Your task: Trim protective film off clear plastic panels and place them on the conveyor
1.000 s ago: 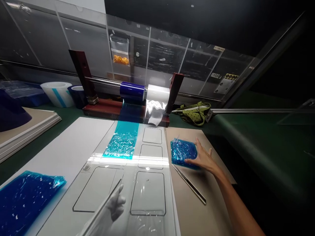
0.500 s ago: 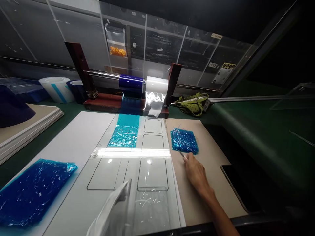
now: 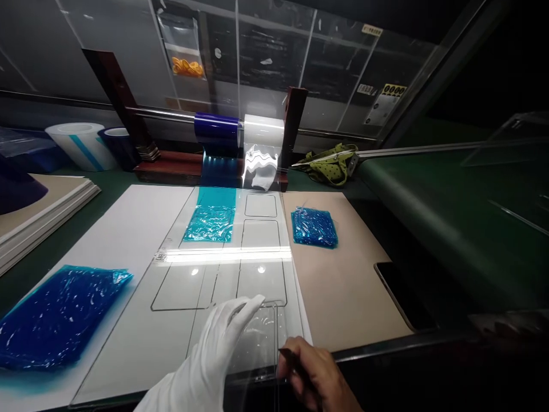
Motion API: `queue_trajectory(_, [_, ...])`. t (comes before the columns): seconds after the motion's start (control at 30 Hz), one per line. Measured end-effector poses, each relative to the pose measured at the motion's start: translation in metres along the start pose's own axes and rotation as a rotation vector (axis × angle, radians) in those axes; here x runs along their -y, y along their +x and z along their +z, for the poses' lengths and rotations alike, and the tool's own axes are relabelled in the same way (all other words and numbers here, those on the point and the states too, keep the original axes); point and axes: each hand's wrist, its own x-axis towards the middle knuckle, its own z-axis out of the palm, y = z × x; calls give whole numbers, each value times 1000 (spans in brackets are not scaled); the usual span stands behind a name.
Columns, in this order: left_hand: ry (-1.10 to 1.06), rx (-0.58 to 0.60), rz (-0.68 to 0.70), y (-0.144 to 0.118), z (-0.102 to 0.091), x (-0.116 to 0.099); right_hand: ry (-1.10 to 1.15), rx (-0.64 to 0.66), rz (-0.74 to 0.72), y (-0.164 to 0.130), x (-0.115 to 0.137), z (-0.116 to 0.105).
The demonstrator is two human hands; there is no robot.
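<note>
My left hand [image 3: 214, 343], in a white glove, has its fingers closed around a clear plastic plate [image 3: 257, 340] just above the front of the glass board. Beside that plate's right edge, my bare right hand [image 3: 315, 372] is closed on a slim pointed tool [image 3: 289, 356]; its exact kind is unclear. A strip of blue film [image 3: 210, 220] lies on the glass board [image 3: 132, 343], which has rounded rectangles outlined on it. To the right sits a stack of blue film-covered pieces [image 3: 315, 228]. A larger blue film-covered pile [image 3: 60, 320] lies at the left.
Behind the board, a wooden stand [image 3: 167, 166] carries a blue film roll [image 3: 217, 131] and a white roll [image 3: 263, 130]. A phone [image 3: 403, 294] lies right of the tan board [image 3: 355, 303]. A green pouch [image 3: 330, 165] and spare rolls [image 3: 77, 143] are farther back.
My right hand has moved from the blue stack back toward me, to the clear plate's right edge. My left hand has come further into view with the plate. The view has shifted slightly.
</note>
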Motion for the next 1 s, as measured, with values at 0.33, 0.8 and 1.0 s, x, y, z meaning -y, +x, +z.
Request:
queue_trajectory(0.33, [-49, 72, 60, 13, 13, -16, 22, 6, 10, -5, -24, -9])
queue_trajectory(0.8, [41, 178, 113, 30, 34, -38, 60, -103, -9, -23, -42, -24])
queue_trajectory(1.0, [0, 238, 175, 53, 43, -44, 58, -157, -63, -31, -60, -26])
